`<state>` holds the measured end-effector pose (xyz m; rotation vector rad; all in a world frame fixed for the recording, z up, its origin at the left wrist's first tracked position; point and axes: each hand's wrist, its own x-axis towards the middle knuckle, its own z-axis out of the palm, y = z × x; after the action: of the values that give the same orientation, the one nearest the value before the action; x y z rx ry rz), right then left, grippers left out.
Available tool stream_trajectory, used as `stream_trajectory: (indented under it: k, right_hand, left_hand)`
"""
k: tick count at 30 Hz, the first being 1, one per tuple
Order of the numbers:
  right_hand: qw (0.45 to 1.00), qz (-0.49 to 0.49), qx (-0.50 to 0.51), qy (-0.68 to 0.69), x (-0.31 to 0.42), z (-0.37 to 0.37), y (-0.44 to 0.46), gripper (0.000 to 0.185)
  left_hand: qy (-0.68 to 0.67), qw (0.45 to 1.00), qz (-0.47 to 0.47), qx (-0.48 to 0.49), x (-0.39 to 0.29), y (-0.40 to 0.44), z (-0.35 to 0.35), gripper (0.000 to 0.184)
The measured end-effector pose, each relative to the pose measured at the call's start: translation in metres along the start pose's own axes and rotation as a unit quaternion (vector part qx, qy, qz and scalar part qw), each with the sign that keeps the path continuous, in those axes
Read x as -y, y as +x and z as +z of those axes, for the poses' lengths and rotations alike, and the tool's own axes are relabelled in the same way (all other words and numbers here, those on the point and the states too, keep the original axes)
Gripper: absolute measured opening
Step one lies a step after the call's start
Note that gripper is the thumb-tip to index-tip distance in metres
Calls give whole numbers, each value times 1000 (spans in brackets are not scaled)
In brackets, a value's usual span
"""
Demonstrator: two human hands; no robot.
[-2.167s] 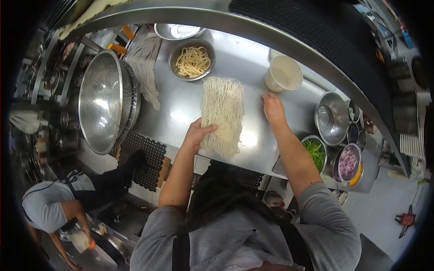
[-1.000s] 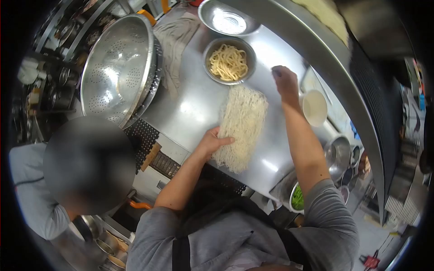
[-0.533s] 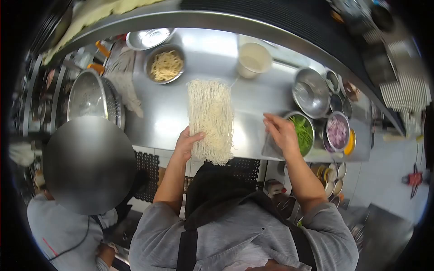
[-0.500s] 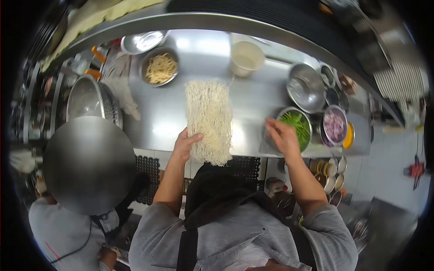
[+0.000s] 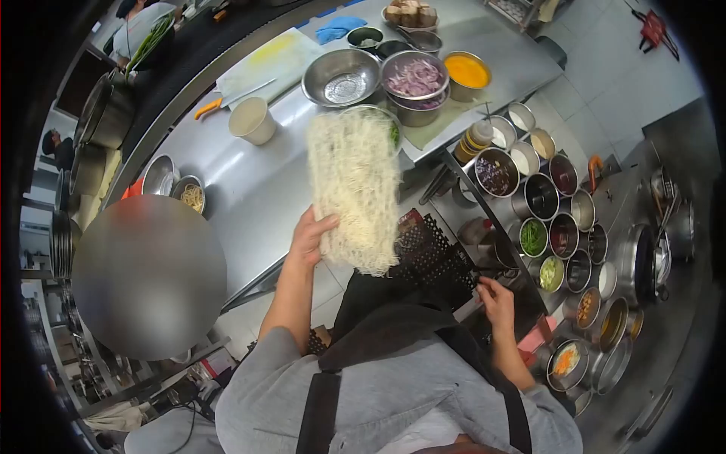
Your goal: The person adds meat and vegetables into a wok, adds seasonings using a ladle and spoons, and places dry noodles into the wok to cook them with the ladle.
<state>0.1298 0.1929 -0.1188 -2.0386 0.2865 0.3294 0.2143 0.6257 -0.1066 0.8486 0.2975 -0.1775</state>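
My left hand [image 5: 308, 237] grips a large rectangular block of dried noodles [image 5: 354, 197] by its lower left side, thumb on top. The pale block is held up between me and the steel counter. It partly hides a bowl of cut greens [image 5: 394, 135] behind it. My right hand [image 5: 497, 306] hangs lower on the right, fingers loosely bent and apart, with nothing seen in them. It is near the edge of a side station with several metal containers, including one of chopped greens [image 5: 533, 237].
On the steel counter [image 5: 219, 159] stand a cream tub [image 5: 252, 122], an empty metal bowl [image 5: 341, 78], sliced red onion [image 5: 414, 78], and an orange-yellow container [image 5: 466, 70]. An orange-handled knife [image 5: 234, 99] lies by a cutting board [image 5: 271, 62]. Another person [image 5: 170, 431] is at my left.
My view and body have turned right, toward the side station. The noodle block stays in my left hand, lifted off the counter. My right hand has left the greens bowl and dropped lower.
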Motion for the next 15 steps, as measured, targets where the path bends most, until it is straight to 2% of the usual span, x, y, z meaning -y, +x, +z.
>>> stream_trajectory:
  k: [1,3,9,11,12,15]
  right_hand:
    - [1000,-2,-3,5,-18,-1,-15,28]
    - [997,49,-26,49,-40,-5,-40,29]
    - [989,85,-92,83,-38,-13,-66,29]
    - [993,37,-105,35,-36,-16,-65,30]
    - [989,25,-135,52,-29,-16,-64,30]
    - [976,35,-211,43,-12,-28,-65,30]
  left_hand:
    - [5,1000,1,4,8,5,14,60]
    - [-5,996,-51,79,26,14,43,60]
    - [0,971,-149,186,71,32,123,61]
    - [13,955,-191,227,84,44,139,60]
    - [23,947,-210,242,87,49,147,61]
    - [72,912,-273,298,108,70,169,62]
